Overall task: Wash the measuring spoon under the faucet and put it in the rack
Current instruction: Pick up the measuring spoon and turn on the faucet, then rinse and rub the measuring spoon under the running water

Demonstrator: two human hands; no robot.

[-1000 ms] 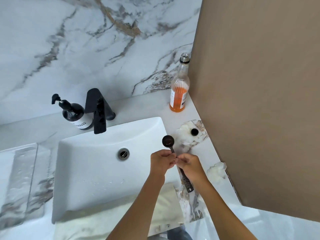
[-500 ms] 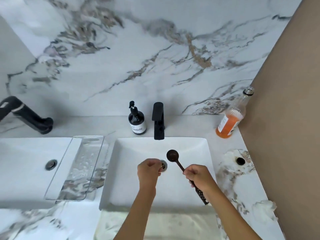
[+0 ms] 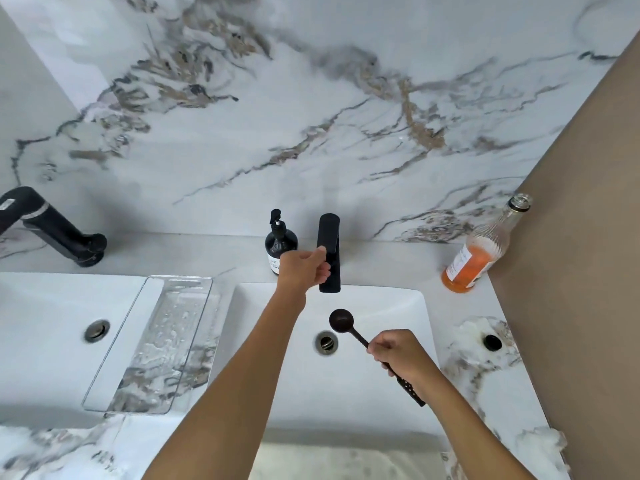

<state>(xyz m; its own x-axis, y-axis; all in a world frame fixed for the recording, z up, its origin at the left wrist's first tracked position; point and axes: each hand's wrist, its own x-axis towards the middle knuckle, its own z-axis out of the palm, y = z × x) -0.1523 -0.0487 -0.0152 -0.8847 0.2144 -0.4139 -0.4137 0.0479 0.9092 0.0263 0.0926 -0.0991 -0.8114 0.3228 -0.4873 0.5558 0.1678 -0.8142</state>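
Two hands, now apart. Left hand [image 3: 304, 266], half a second ago hovering fisted over the drain, now up at the black faucet [image 3: 329, 252], fingers curled against its side, thumb at the handle; full grip hard to confirm. Right hand [image 3: 398, 351] much as before, closed around the middle of the measuring spoon [image 3: 341, 320] handle. Spoon over the right sink [image 3: 398, 306], bowl up and to the left of the right hand, just below the faucet spout and above the drain [image 3: 325, 342], handle end poking out behind the wrist. No water visible. Well below the left hand, well apart from it. Soap bottle [image 3: 280, 242] just left of the faucet, partly behind the left hand. Clear rack [image 3: 152, 344] between the two sinks. Orange bottle [image 3: 478, 251] at the right, by the brown panel. Second faucet [image 3: 52, 226] far left.
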